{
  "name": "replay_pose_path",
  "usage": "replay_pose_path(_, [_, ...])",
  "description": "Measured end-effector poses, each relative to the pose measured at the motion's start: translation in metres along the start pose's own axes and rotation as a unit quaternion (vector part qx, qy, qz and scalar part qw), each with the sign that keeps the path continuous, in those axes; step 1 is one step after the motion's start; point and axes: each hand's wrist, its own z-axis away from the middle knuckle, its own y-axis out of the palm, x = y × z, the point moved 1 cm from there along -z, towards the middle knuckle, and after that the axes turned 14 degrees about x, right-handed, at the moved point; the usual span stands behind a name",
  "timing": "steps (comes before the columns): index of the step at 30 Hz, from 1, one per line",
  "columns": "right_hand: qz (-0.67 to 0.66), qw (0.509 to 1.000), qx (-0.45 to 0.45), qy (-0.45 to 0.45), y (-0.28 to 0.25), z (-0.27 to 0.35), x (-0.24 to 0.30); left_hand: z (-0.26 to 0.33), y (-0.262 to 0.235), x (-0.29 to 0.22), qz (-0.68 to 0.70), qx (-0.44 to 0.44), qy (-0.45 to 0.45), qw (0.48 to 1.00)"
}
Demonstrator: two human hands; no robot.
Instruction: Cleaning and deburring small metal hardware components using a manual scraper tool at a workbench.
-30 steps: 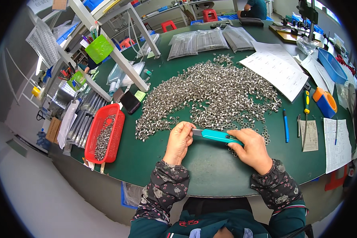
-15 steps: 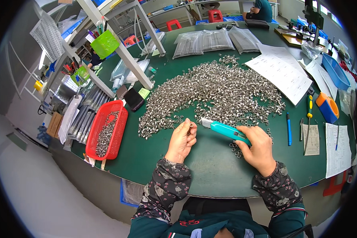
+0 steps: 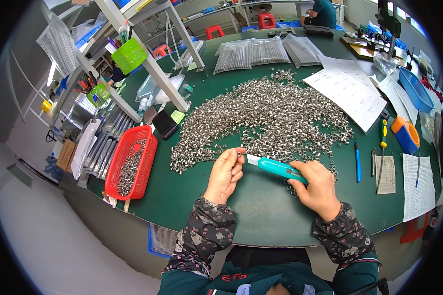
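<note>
My left hand (image 3: 224, 174) pinches a small metal ring (image 3: 239, 155) between thumb and forefinger, above the green table's near part. Closed around the handle of a teal utility knife (image 3: 280, 169) is my right hand (image 3: 317, 187). The knife's blade points left and its tip is right by the ring; whether it touches, I cannot tell. Just beyond both hands spreads a wide heap of small silver metal rings (image 3: 275, 113). Some loose rings lie partly hidden behind the knife and my right hand.
At the left stands a red basket (image 3: 149, 164) holding more metal pieces, with a black phone-like object (image 3: 165, 124) beside it. Papers (image 3: 347, 96), a blue pen (image 3: 358, 162), a yellow-green screwdriver (image 3: 383, 130) and an orange-blue tape holder (image 3: 406, 135) lie right. Bagged tubes (image 3: 251, 53) lie behind the heap.
The knife has moved slightly left and down, bringing its blade from a small gap up to the ring in my left hand. My left hand stays nearly in place.
</note>
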Motion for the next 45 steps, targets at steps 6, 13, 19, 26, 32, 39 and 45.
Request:
replay_pose_path(6, [-0.018,1.0,0.01,-0.002,0.002,0.0,0.0,0.001,0.001,0.001,0.01,0.011,-0.003,1.0])
replay_pose_path(13, [-0.052,0.999,0.01,-0.003,0.002,0.001,-0.001,0.001,0.002,0.001,-0.01,0.017,-0.003,1.0])
replay_pose_path(19, [-0.061,0.998,0.029,-0.002,0.003,0.0,-0.003,0.002,0.009,-0.002,-0.025,0.031,-0.008,0.999])
replay_pose_path(26, [-0.06,0.998,-0.031,-0.019,-0.001,-0.001,0.003,0.001,-0.001,0.004,-0.037,0.008,-0.021,0.999])
replay_pose_path(32, [-0.077,0.996,-0.049,-0.002,0.0,-0.002,-0.003,0.002,0.002,0.0,-0.031,0.011,-0.008,0.999])
replay_pose_path(39, [-0.073,0.997,-0.027,0.014,0.003,0.0,-0.005,0.001,0.001,0.0,-0.01,0.011,0.028,0.999])
replay_pose_path(45, [-0.077,0.997,-0.008,0.009,0.004,0.0,-0.004,0.001,-0.003,0.001,0.032,0.039,0.023,0.998])
